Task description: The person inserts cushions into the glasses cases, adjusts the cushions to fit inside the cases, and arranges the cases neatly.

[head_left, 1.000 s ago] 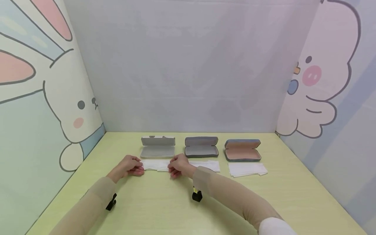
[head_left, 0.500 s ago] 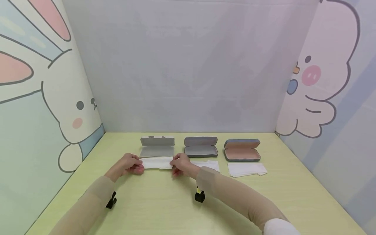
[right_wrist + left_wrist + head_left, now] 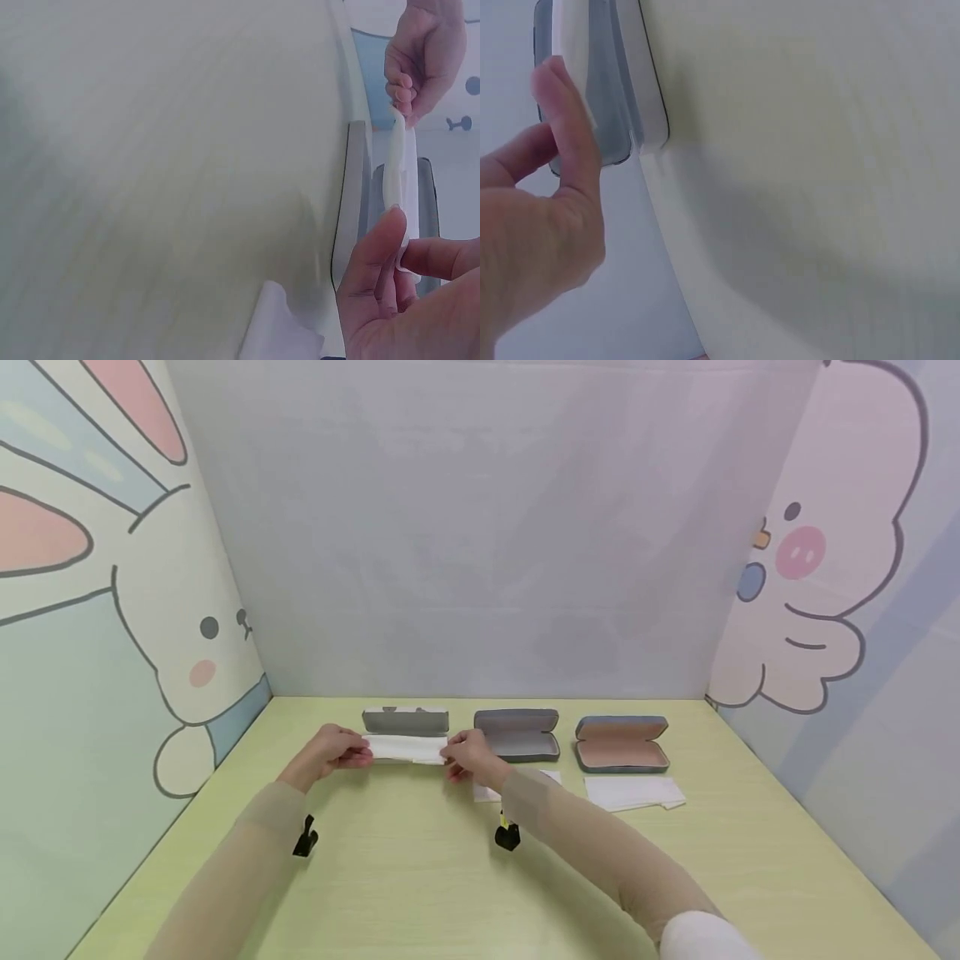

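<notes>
In the head view a folded white cloth (image 3: 405, 748) is stretched between both hands, over the base of the open left glasses case (image 3: 405, 722). The left hand (image 3: 337, 749) pinches its left end; the right hand (image 3: 471, 753) pinches the right end between thumb and fingers. Seen from the right wrist, the cloth (image 3: 401, 172) hangs as a narrow strip between the two hands, above the case edge (image 3: 351, 195). In the left wrist view, the left fingers (image 3: 574, 142) overlap the grey case lining. Most of the case's base is hidden under the cloth.
An open dark grey glasses case (image 3: 517, 743) stands in the middle, and a blue one with pink lining (image 3: 621, 753) at the right. One folded white cloth (image 3: 630, 793) lies before the right case; another (image 3: 487, 793) is partly covered by the right arm.
Both hands have lifted the white cloth from the table in front of the left case and moved it forward over the case's base. The other cases and cloths have stayed put.
</notes>
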`<state>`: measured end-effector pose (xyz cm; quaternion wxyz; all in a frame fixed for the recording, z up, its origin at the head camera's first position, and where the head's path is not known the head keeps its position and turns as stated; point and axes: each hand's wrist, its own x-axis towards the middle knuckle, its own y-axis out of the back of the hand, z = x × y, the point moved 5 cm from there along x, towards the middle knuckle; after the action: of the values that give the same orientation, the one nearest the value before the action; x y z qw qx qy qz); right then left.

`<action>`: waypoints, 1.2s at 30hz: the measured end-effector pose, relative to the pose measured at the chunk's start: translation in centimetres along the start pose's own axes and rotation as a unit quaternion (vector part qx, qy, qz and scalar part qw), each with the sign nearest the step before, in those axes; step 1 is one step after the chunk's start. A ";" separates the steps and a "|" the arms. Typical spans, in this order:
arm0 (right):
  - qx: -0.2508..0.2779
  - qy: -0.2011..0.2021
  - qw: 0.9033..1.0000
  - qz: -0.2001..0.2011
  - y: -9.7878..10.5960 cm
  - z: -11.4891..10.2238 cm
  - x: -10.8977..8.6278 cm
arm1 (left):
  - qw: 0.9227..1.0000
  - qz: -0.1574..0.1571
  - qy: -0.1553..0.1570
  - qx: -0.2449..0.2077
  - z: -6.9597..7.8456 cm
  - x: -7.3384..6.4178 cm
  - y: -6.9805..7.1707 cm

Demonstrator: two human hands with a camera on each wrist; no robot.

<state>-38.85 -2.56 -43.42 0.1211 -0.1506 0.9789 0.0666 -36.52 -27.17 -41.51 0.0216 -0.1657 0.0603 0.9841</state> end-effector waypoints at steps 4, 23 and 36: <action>-0.014 0.012 1.000 0.021 0.4 -0.6 1.1 | 1.000 0.013 -0.004 0.001 0.4 0.8 -0.1; -0.104 0.018 0.989 0.099 0.1 -1.3 2.7 | 0.997 0.072 -0.003 0.025 0.2 2.5 -0.7; -0.144 0.024 0.984 0.106 -0.1 -0.8 3.3 | 0.991 0.104 -0.020 0.083 0.2 2.4 -0.8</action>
<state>-42.06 -3.67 -43.47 0.0672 -0.0632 0.9721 0.2159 -38.82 -26.30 -42.22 -0.0661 -0.1362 0.1584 0.9757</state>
